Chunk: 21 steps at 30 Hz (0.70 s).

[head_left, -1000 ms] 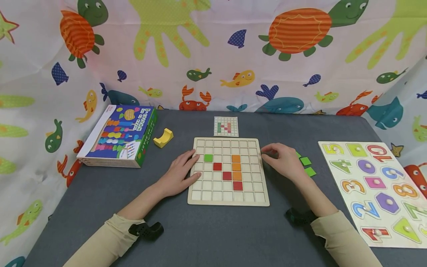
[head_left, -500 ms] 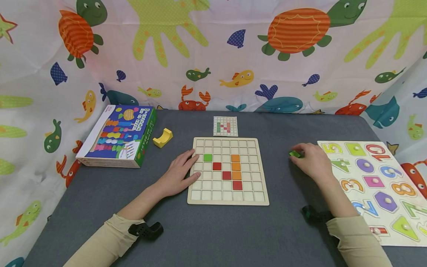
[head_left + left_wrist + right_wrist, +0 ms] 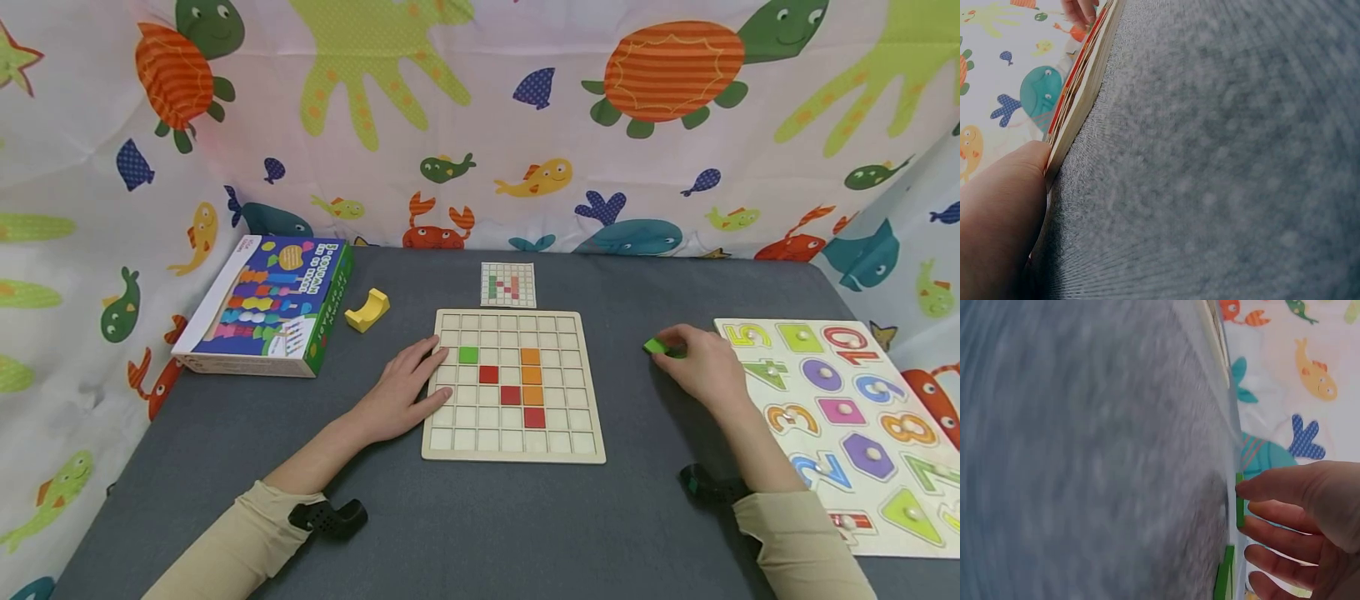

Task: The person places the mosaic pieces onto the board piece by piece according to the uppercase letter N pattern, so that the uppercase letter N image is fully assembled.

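Observation:
My left hand [image 3: 401, 392] rests along the left edge of a pale wooden grid board [image 3: 480, 437], fingers and thumb extended over its rim. One green tile [image 3: 468, 356], several orange tiles [image 3: 532, 375] and several red tiles [image 3: 488, 374] lie in its squares. To the right of the board, my right hand [image 3: 701, 367] pinches a square green tile [image 3: 655, 346] near the table surface. Thumb and fingertips meet that green tile [image 3: 1239, 500] in the right wrist view, where another green tile [image 3: 1224, 575] lies close by. My hand hides the other green tiles in the head view.
A small pattern card [image 3: 508, 285] lies behind the board. At the left stand a blue game box [image 3: 273, 292] and a yellow curved block [image 3: 367, 311]. A number-and-shape puzzle board [image 3: 847, 433] lies at the right on the grey table [image 3: 480, 533].
My right hand has moved from the board's right edge rightward to the green tiles and taken hold of one. Its corner now shows further out to the left. My left hand stays put.

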Each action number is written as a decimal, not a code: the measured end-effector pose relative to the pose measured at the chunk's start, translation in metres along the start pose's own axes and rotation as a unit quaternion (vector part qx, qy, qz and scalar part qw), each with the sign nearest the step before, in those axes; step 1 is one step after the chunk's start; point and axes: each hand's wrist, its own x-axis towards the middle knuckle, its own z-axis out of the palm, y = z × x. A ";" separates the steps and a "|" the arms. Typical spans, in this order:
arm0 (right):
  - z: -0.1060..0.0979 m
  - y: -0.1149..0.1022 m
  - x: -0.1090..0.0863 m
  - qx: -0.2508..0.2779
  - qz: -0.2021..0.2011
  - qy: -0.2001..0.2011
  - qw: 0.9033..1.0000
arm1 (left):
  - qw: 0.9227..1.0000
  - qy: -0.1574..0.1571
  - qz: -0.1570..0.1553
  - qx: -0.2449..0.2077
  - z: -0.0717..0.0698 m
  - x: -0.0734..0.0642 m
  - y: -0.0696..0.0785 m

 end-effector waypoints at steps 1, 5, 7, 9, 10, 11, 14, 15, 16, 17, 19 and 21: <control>0.001 -0.002 0.000 0.008 -0.002 0.000 1.000 | 1.000 -0.001 0.000 -0.001 0.000 0.000 0.000; 0.004 -0.014 0.000 0.041 0.001 -0.010 0.999 | 1.000 -0.002 0.001 -0.001 0.000 0.000 0.000; 0.007 -0.021 -0.001 0.056 -0.002 -0.011 0.998 | 1.000 -0.002 0.000 -0.001 -0.001 -0.001 0.000; 0.012 -0.028 -0.001 0.071 -0.008 -0.013 0.997 | 1.000 -0.002 -0.001 0.000 0.000 -0.001 0.000; 0.014 -0.031 -0.001 0.080 -0.012 -0.014 0.997 | 1.000 -0.002 -0.002 0.000 0.000 -0.001 0.000; 0.017 -0.034 -0.001 0.087 -0.018 -0.015 0.996 | 1.000 -0.002 -0.002 0.000 0.000 -0.001 0.000; 0.026 -0.045 0.000 0.104 -0.036 -0.024 0.994 | 1.000 -0.002 -0.003 0.001 0.000 -0.002 0.000; 0.029 -0.049 0.001 0.109 -0.042 -0.028 0.993 | 1.000 -0.002 -0.002 0.001 0.000 -0.002 0.000; 0.031 -0.053 0.001 0.113 -0.047 -0.032 0.992 | 1.000 -0.002 -0.002 0.002 0.000 -0.001 0.000; 0.034 -0.058 0.002 0.117 -0.053 -0.036 0.991 | 1.000 -0.002 -0.002 0.002 0.000 -0.001 0.000; 0.039 -0.069 0.002 0.122 -0.064 -0.043 0.990 | 1.000 -0.002 -0.002 0.004 0.000 -0.001 0.000; 0.044 -0.080 0.003 0.128 -0.076 -0.048 0.988 | 1.000 -0.001 -0.002 0.005 0.000 -0.001 0.000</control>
